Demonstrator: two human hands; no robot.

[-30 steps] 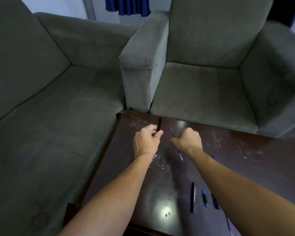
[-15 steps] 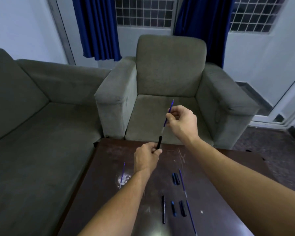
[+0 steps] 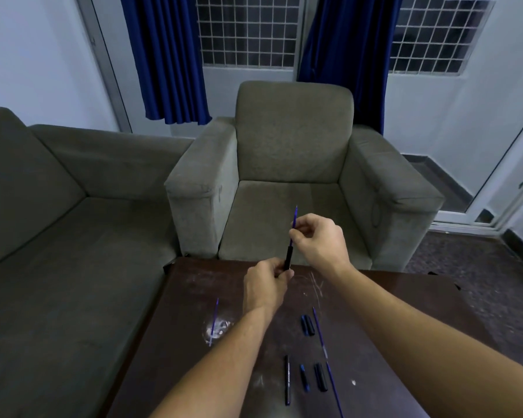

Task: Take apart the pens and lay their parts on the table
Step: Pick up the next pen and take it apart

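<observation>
**Grey seats, a dark table, one pen held in two hands**

Grey upholstery fills the far side of the room. One long sofa [image 3: 73, 236] is on the left and one armchair [image 3: 293, 140] is straight ahead. Two blue curtains [image 3: 163, 55] hang beside barred windows behind them. Nearer is the dark brown table [image 3: 194, 291], scuffed with pale marks.

Both hands are raised over the table's far edge. The left hand [image 3: 263, 289] is curled round the lower end of a black barrel [image 3: 289, 259]. The right hand [image 3: 317, 239] pinches a thin blue refill [image 3: 294, 218] between thumb and fingertips, just above the barrel's mouth. Barrel and refill share one long axis, close to upright and leaning slightly right. The refill's free end points up and away, towards the armchair seat, and its lower part sits inside the barrel.

The loose parts on the table all lie roughly lengthwise, away from the person:
- One lone refill [image 3: 213, 322] lies left of the left forearm.
- Between the forearms is one second barrel [image 3: 287, 380], long and black.
- What look like two more refills [image 3: 319, 330] lie nearly end to end.
- A pair of short dark pieces [image 3: 307, 325] lies side by side, touching.
- One short black piece [image 3: 320, 377] lies near the second barrel.
- One short blue piece [image 3: 304, 378] lies between that black piece and the second barrel.
</observation>
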